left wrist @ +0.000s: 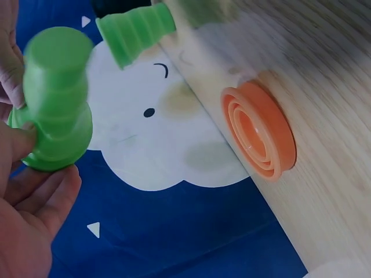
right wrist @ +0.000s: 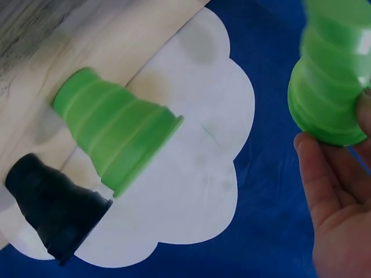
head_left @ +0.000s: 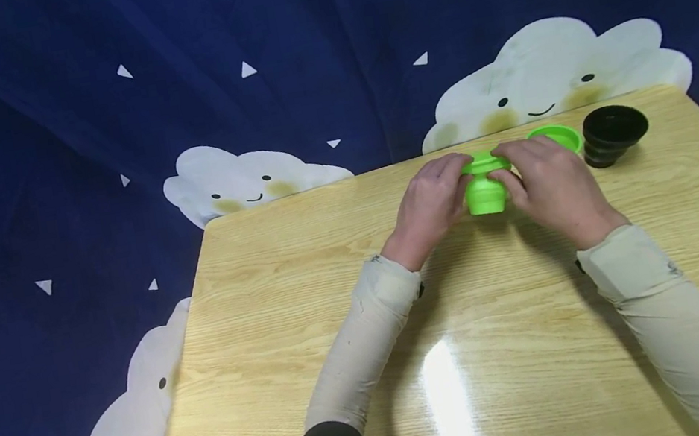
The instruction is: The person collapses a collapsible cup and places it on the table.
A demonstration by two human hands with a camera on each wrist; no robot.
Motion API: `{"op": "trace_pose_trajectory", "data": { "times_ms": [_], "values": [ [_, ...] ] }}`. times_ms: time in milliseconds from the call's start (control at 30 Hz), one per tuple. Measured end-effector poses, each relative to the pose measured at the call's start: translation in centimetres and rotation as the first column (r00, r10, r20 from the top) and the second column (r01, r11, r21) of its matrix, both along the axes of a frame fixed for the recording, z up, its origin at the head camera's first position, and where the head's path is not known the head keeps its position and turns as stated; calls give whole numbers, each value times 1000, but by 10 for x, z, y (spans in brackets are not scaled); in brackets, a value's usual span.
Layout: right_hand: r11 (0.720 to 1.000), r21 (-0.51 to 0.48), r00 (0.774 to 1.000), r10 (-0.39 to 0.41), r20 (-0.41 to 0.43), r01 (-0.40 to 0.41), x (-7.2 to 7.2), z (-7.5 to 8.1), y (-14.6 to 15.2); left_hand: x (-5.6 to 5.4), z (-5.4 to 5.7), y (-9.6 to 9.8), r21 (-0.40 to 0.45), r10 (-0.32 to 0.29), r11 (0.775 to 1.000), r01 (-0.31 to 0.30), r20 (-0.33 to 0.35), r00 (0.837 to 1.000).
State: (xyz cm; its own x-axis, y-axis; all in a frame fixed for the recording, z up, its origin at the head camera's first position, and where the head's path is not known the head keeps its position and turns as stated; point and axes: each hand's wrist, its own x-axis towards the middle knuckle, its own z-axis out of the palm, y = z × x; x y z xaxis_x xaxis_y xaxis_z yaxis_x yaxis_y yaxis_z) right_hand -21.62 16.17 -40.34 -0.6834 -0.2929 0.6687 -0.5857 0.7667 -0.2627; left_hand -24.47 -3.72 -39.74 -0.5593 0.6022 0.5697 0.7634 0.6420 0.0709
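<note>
A green collapsible cup (head_left: 486,196), ribbed and extended, is held up between both hands over the far part of the table. My left hand (head_left: 432,204) grips its rim from the left, fingers on top and thumb below. On the other side my right hand (head_left: 555,186) pinches the same rim, thumb underneath. Just beyond the right hand stands a second green collapsible cup (right wrist: 116,127), partly hidden in the head view. Next to that is an extended black collapsible cup (head_left: 611,133). In the left wrist view, an orange collapsible cup (left wrist: 261,130) sits folded flat on the table.
The wooden table (head_left: 283,318) ends at the back against a dark blue curtain (head_left: 292,15) with white clouds and triangles. The standing cups are close to that back edge, at the right.
</note>
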Motion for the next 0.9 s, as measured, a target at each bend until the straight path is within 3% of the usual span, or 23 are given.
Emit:
{"op": "trace_pose_trajectory", "data": {
  "times_ms": [300,533,633,700,733,767,800,833,900],
  "values": [
    [999,34,1000,-25,12,24,0,-1,0,0,-5,-1,-33,-1,999,-2,-97,995],
    [999,36,999,18,-38,-16,-2,-8,-3,1,-7,2,-39,4,999,-11,-197,980],
    [999,15,999,33,-36,-32,-1,-9,-4,1,-8,2,32,-4,999,8,-120,993],
    [999,-37,999,35,9,-35,-1,-10,-6,1,-6,1,132,-52,990,48,30,998],
    [997,-74,998,36,47,-32,-1,-9,-6,1,-5,-1,198,-95,978,71,116,989],
    [993,-116,996,34,85,-24,-1,-9,-7,1,-5,-3,277,-150,957,89,209,966],
    [987,-163,992,34,124,-13,-1,-9,-7,0,-4,-5,355,-213,929,103,288,934],
    [978,-207,987,35,155,-2,-1,-9,-6,1,-4,-7,428,-279,897,108,360,890],
    [958,-287,976,46,211,18,-1,-8,-5,0,-6,-12,570,-419,815,103,457,785]
  ]
}}
